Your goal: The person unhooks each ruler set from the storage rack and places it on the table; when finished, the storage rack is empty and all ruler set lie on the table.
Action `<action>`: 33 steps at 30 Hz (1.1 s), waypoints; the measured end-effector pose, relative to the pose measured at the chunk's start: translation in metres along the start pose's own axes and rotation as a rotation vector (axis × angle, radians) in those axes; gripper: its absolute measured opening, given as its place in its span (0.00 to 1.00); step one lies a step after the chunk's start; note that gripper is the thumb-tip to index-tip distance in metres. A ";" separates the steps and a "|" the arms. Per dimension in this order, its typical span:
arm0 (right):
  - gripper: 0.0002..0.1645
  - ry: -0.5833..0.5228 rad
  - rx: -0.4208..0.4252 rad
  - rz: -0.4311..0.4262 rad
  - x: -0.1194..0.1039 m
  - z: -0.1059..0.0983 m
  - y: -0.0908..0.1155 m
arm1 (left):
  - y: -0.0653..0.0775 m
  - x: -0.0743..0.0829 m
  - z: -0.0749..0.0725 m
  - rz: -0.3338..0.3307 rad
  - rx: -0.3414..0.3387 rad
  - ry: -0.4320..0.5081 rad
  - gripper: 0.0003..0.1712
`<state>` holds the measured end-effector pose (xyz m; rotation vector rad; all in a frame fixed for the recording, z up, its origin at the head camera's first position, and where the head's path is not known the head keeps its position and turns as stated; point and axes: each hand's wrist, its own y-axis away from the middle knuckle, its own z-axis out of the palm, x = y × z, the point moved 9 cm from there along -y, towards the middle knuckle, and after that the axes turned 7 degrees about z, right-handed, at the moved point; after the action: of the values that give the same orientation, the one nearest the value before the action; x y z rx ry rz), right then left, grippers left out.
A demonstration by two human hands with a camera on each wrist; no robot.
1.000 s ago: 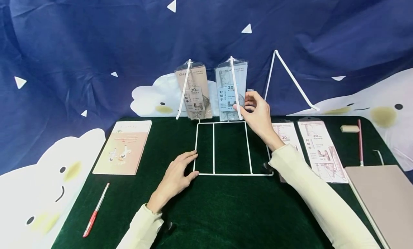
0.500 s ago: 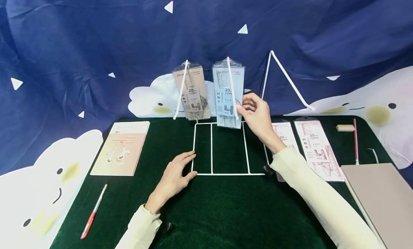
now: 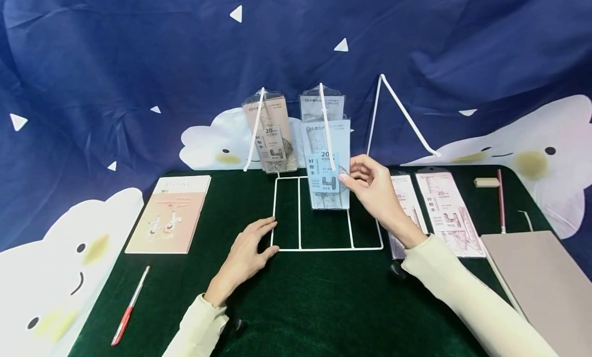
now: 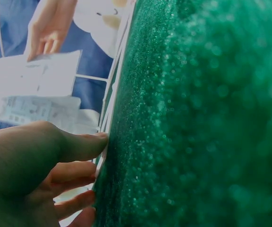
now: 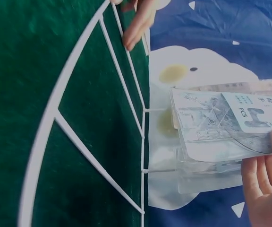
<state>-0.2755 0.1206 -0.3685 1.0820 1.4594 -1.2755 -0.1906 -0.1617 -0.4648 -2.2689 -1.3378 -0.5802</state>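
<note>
My right hand (image 3: 376, 190) pinches the right edge of a blue packaged ruler set (image 3: 326, 198) between thumb and fingers. The pack stands forward of a second blue pack (image 3: 334, 104) on the middle prong of a white wire display rack (image 3: 324, 249); the prong still crosses in front of it. In the right wrist view, the held ruler set (image 5: 207, 127) overlaps the pack behind. My left hand (image 3: 245, 254) rests at the rack base's left front corner, fingers relaxed, thumb and fingertips touching the wire. Brown ruler packs (image 3: 279, 141) hang on the left prong.
Two pink ruler packs (image 3: 450, 215) lie right of the rack, one partly behind my right arm. Farther right are a grey-brown board (image 3: 541, 280), a red pencil (image 3: 501, 200) and a beige block (image 3: 487, 182). A booklet (image 3: 168, 215) and red pen (image 3: 129, 308) lie left.
My right hand has drawn the front blue ruler set forward and down along the prong, revealing the pack behind it. My left hand stays at the rack's corner.
</note>
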 end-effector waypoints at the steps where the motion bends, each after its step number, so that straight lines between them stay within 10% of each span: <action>1: 0.12 0.004 -0.006 0.001 -0.001 0.000 0.004 | 0.000 0.000 0.000 0.001 0.000 -0.001 0.35; 33: 0.13 -0.021 -0.109 0.025 -0.029 -0.005 0.088 | 0.000 0.001 0.000 -0.015 -0.018 0.013 0.35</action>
<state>-0.1838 0.1321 -0.3586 1.0088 1.4778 -1.1727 -0.1905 -0.1612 -0.4645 -2.2667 -1.3501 -0.6138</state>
